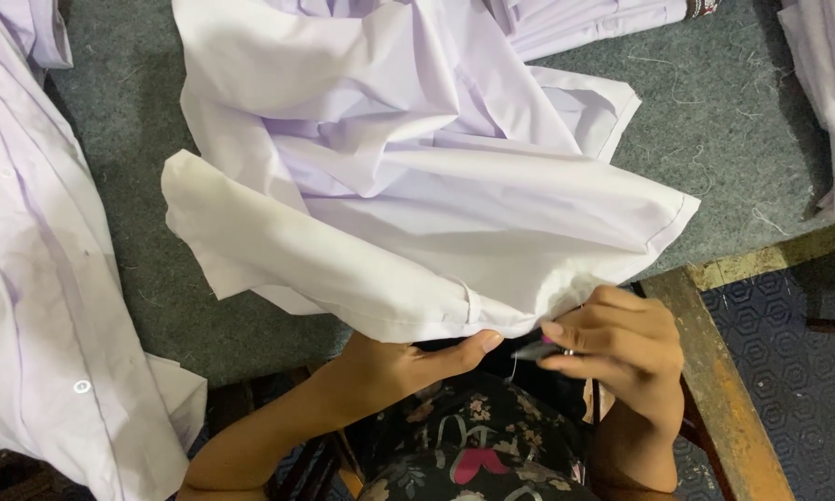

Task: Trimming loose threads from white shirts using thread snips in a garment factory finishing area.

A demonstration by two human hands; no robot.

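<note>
Head view: two hands [408, 366] [612, 339] hold one shirt [408, 186].

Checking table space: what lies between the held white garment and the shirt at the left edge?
Head view: only a bare strip of grey felt tabletop separates the held garment from the left shirt.

Pale lilac woven cloth shirt [417, 176]: smooth, matt, light sheen on folds, stitched hem. Worktop [733, 121] covered in grey-green felt-like carpet, rough, fuzzy, stray threads on it. Worktop's worn wooden edge rail [724, 371]: chipped yellowish paint, dull. Small thread snips [538, 350] in right hand [617, 348]: glossy pink plastic and metal.
</note>
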